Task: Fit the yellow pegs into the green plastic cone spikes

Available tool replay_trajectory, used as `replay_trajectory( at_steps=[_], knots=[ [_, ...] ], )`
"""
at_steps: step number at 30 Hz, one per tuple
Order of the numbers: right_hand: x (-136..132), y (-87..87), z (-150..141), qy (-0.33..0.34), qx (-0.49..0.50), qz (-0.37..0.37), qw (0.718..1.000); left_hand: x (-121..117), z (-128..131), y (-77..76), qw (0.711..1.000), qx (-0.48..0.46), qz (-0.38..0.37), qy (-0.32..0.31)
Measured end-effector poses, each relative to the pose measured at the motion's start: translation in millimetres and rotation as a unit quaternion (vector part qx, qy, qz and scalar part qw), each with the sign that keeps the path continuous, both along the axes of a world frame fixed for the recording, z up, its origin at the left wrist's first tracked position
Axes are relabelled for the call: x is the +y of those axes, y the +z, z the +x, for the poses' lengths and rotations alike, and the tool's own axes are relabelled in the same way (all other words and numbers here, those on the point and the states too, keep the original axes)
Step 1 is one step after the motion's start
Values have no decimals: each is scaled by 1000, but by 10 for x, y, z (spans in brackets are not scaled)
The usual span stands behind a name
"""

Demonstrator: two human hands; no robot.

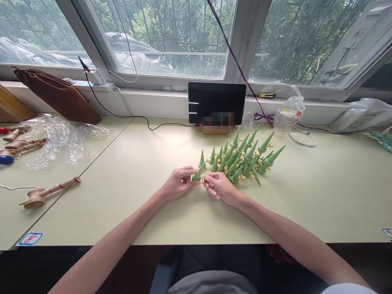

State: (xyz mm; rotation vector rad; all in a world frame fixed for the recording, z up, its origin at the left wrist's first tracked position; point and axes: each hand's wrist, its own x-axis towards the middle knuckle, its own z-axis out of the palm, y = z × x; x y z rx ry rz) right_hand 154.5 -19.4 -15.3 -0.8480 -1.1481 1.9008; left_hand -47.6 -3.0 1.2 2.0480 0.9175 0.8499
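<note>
Between the fingers of my left hand (179,183) is a green cone-shaped piece (198,173), its point tilted up to the right. My right hand (221,187) is closed in a pinch at the cone's right side, where a small pale-yellow part (202,180) shows at the fingertips. Just behind my hands stands a cluster of similar green cones (239,157) with small yellow parts on their sides. Most are upright, some lean. Another single cone (201,158) stands at the cluster's left edge, right behind the held one.
A dark tablet (217,103) leans by the window sill. At left lie a wooden kendama (35,198), more wooden pieces (21,145) and crumpled clear plastic (67,134). A bagged cup (289,114) and a coiled white cable (303,139) are at back right.
</note>
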Motion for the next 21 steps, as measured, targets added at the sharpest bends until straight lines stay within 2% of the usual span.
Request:
replay_trajectory(
  at_steps=[3, 6, 10, 15, 21],
  knots=[
    [-35, -22, -39, -30, -29, 64, 997, -18, 10, 47, 1000, -3, -24, 6],
    [-85, -22, -54, -74, -92, 150, 982, -28, 11, 82, 999, -10, -47, 6],
    [-128, 12, -38, -114, -170, 274, 940, -27, 4, 100, 996, -25, -77, 25],
    [-106, -12, -8, -128, -235, 406, 874, -18, 0, 104, 992, -50, -113, 28],
    [-50, -84, 35, -115, -276, 498, 814, -14, -8, 98, 989, -53, -137, 7]
  ],
)
